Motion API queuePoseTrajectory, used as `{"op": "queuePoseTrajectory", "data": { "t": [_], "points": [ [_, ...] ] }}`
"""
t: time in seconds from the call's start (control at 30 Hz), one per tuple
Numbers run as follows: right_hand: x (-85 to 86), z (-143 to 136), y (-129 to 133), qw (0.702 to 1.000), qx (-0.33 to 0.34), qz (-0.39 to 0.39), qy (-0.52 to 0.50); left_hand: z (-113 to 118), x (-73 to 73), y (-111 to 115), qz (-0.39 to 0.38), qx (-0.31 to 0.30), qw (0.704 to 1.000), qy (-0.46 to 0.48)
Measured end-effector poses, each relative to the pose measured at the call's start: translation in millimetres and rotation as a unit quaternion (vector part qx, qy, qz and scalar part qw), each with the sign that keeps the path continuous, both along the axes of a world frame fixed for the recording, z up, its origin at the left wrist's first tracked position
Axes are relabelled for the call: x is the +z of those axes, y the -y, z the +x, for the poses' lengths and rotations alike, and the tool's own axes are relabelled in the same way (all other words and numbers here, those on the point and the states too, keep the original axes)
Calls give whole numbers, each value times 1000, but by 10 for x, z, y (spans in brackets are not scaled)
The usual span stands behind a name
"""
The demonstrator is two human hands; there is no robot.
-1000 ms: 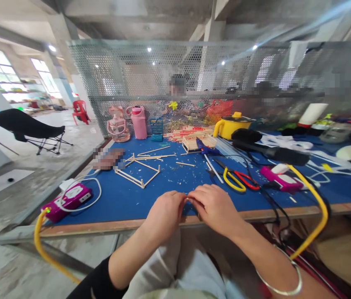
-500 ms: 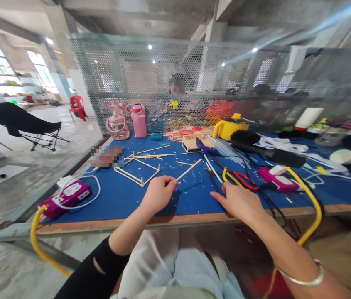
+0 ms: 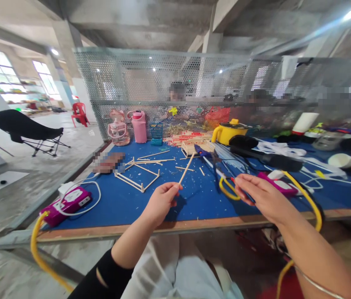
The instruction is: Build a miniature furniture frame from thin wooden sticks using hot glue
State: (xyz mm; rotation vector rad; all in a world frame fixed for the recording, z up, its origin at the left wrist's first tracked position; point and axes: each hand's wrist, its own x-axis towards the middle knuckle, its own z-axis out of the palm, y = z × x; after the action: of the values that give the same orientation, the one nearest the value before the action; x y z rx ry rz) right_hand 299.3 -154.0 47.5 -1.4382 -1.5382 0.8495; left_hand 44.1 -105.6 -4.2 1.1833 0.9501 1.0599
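- Right hand [image 3: 253, 193] has gone from thumb-and-fingers spread to closed on the tool with red and yellow handles [image 3: 229, 195], now raised. Stick [image 3: 187, 168] swung steeper too; half a second ago it leaned further right.

- Left hand [image 3: 164, 199]?

- Pinching the stick's near end, thumb against curled fingers. Rest of it sticks out over the blue mat [image 3: 116, 211], pointing away from the person, far end near the small stick-built tray [image 3: 190, 152]. Can't tell if that end touches.

- Right grip?

- Fingers curled round the red handle, mostly hidden. Yellow one hangs free of the fingers.

- How would the stick handle?

- Looks like thin bare wood: very light, stiff, not slippery. I'd expect it to snap if bent hard. End pinch suits the weight but lets the tip wander; for sideways load, hold close to where the force lands. Joined stick frame [image 3: 142, 187] sits just left, likely weakest at its corners.
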Motion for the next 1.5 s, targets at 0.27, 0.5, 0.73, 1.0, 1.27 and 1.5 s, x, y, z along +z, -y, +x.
{"op": "queuePoseTrajectory", "data": {
  "t": [0.27, 0.5, 0.73, 1.0, 1.27, 1.5],
  "points": [
    [-94, -485, 179, 945, 108, -22, -309, 34, 198, 239, -38, -151, 983, 94],
    [-207, -825, 126, 866, 271, -144, -395, 11, 186, 435, 31, -160, 987, -1],
    [-153, -668, 43, 906, 224, -34, -357, -139, 261, 376, -21, -29, 999, 3],
    [59, -651, 215, 966, 130, 16, 221, -244, 369, 201, 110, 72, 987, -87],
    [63, -817, 192, 959, 169, 49, 222, -183, 371, 261, 140, 96, 981, -98],
    [27, -863, 148, 965, 158, 34, 204, -162, 420, 356, 167, 72, 972, -149]
  ]
}}
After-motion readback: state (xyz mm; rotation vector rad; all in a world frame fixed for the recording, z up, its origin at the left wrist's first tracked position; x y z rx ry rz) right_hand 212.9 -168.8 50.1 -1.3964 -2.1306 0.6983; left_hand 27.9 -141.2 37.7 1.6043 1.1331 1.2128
